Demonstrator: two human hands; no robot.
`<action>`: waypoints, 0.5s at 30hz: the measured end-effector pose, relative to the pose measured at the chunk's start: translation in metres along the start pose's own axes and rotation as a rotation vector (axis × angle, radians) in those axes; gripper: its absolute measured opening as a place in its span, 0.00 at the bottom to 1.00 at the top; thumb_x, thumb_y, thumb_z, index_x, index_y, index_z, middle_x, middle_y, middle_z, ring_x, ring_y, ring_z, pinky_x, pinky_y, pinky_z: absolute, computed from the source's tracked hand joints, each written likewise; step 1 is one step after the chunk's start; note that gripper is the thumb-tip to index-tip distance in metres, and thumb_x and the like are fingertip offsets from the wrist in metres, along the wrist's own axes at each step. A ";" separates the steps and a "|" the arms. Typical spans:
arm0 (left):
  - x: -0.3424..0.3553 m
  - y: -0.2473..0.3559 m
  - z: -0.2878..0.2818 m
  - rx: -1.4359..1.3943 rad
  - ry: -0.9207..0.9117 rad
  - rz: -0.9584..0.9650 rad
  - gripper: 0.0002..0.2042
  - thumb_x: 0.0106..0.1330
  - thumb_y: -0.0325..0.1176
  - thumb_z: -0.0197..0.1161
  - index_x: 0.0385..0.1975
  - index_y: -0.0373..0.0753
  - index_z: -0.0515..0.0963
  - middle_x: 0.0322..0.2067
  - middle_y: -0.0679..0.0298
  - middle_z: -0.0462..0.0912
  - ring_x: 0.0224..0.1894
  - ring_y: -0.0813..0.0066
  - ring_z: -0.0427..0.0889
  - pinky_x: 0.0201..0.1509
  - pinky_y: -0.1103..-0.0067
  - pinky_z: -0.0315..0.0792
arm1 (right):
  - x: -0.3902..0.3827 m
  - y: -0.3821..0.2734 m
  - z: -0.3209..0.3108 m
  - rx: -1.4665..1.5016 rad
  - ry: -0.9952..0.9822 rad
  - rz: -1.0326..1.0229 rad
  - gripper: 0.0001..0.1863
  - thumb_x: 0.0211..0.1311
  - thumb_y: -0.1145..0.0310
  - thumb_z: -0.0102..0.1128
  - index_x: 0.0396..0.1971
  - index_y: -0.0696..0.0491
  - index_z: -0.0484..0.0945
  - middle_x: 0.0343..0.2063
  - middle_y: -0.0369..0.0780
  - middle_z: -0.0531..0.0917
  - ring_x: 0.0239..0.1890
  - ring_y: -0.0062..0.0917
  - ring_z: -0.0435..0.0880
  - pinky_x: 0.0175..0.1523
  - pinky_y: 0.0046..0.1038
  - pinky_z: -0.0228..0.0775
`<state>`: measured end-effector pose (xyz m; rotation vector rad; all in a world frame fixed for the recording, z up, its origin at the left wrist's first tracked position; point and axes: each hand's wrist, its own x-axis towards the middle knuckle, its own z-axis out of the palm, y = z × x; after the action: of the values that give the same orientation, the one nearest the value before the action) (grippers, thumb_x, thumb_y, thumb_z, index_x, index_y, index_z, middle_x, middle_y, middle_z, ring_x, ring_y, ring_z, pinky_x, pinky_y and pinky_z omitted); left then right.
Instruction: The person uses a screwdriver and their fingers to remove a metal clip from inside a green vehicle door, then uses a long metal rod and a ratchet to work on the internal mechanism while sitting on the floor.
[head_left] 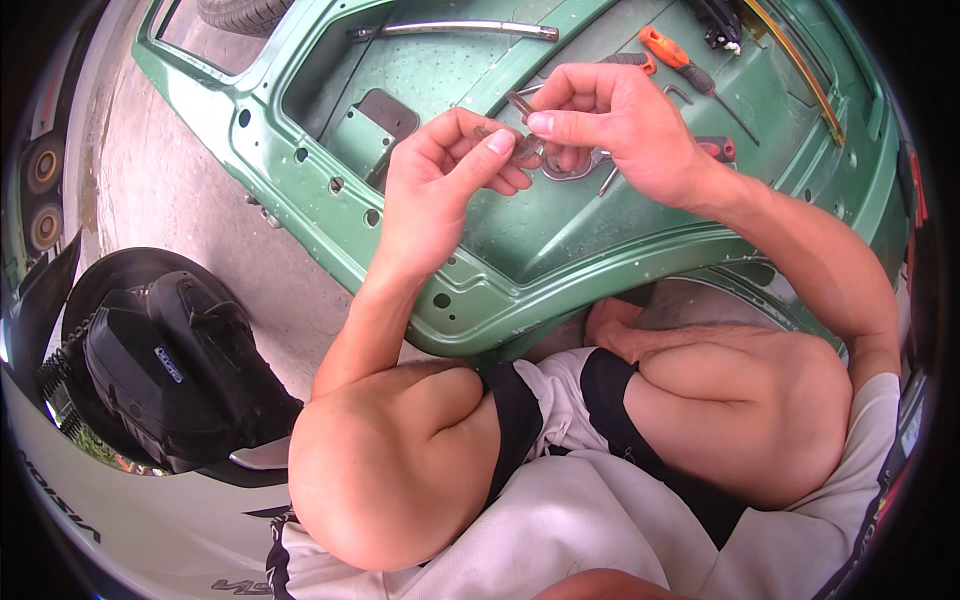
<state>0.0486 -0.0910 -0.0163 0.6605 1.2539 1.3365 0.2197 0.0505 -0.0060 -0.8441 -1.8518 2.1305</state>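
Note:
Over a green metal vehicle door (490, 255) lying flat, both my hands are raised close together. My left hand (440, 165) is closed, pinching a small dark brown piece (524, 150) between thumb and fingers. My right hand (620, 125) is closed too, its thumb and forefinger gripping a small dark strip-like piece (518, 104). Whether these are two pieces or parts of one cannot be told. Just beneath my right fingers lies a shiny wrench (575, 172), partly hidden. A red and black tool handle (717, 149) shows beside my right wrist.
On the door lie an orange-handled screwdriver (680, 62), a hex key (678, 94), another orange and black handle (632, 62) and a silver bar (460, 30). A tire (243, 12) stands beyond. Bulky black motorbike parts (165, 350) are at my left. My bent knees flank the near edge.

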 end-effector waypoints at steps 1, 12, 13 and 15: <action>0.000 0.002 -0.001 0.117 0.018 0.007 0.10 0.73 0.34 0.65 0.41 0.32 0.82 0.33 0.57 0.88 0.35 0.75 0.85 0.43 0.78 0.78 | 0.002 0.002 -0.002 -0.012 -0.007 -0.009 0.12 0.69 0.64 0.66 0.39 0.60 0.84 0.28 0.35 0.84 0.28 0.16 0.81 0.34 0.21 0.74; -0.013 0.004 -0.013 0.264 0.028 -0.090 0.08 0.70 0.31 0.69 0.41 0.32 0.84 0.32 0.62 0.88 0.31 0.80 0.83 0.36 0.83 0.76 | 0.000 0.011 0.021 -0.028 0.022 0.051 0.12 0.67 0.67 0.67 0.41 0.60 0.78 0.28 0.36 0.84 0.28 0.17 0.81 0.34 0.22 0.72; -0.015 0.006 -0.015 0.237 0.005 -0.106 0.10 0.72 0.33 0.67 0.42 0.32 0.84 0.33 0.61 0.88 0.31 0.79 0.83 0.37 0.82 0.76 | 0.001 0.009 0.022 -0.034 0.018 0.052 0.12 0.67 0.67 0.67 0.41 0.60 0.78 0.29 0.37 0.85 0.28 0.17 0.81 0.34 0.22 0.72; -0.025 0.016 -0.021 0.327 0.053 -0.041 0.11 0.73 0.35 0.65 0.44 0.31 0.84 0.33 0.61 0.88 0.32 0.79 0.84 0.38 0.82 0.75 | 0.003 0.012 0.025 -0.033 0.005 0.055 0.12 0.67 0.68 0.67 0.41 0.60 0.78 0.29 0.37 0.85 0.29 0.17 0.81 0.34 0.21 0.72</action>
<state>0.0293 -0.1172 -0.0008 0.8254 1.5390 1.1312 0.2064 0.0283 -0.0164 -0.9173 -1.8877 2.1338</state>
